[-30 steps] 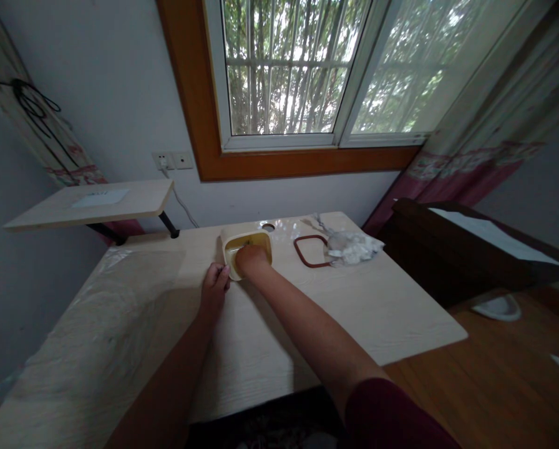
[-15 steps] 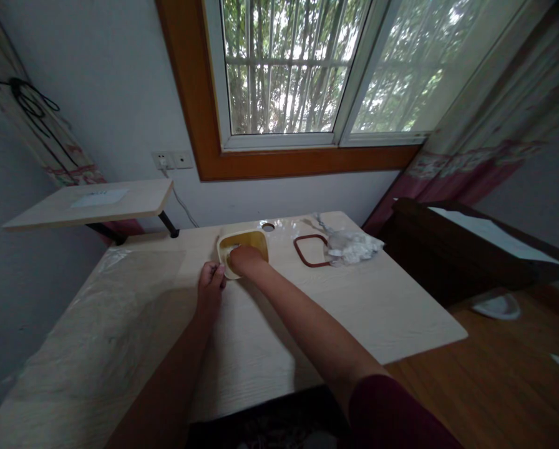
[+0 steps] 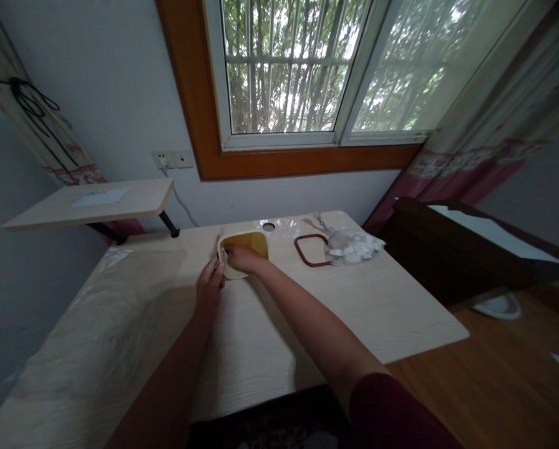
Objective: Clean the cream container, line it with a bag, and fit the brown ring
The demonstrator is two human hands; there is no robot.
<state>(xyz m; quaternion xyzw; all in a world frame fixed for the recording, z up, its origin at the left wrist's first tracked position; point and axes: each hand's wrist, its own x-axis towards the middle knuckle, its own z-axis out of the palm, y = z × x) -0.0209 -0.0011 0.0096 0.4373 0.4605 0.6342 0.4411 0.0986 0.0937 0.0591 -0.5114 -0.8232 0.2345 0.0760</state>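
The left hand [image 3: 209, 288] sits against the near left side of a square plastic box [image 3: 256, 244], its fingers curled up and touching the box's outer wall by the rim. It may be steadying the box, but I cannot tell whether it is really gripping. The right hand [image 3: 242, 258] reaches across from the right, its fingers [image 3: 229, 251] dipped over the near rim into the box, which has a mustard-yellow inside and a cream edge. Whether those fingers hold anything in there is hidden.

The box lies flat on the worktop [image 3: 354, 318], just ahead of both hands. Beyond the right hand, a dark red rubber ring [image 3: 301, 251] lies flat, touching a crumpled heap of clear plastic wrap [image 3: 355, 247]. Ahead of the box, a round hole [image 3: 269, 227] shows in the worktop. A clear plastic sheet [image 3: 120, 312] covers the part left of the left hand.
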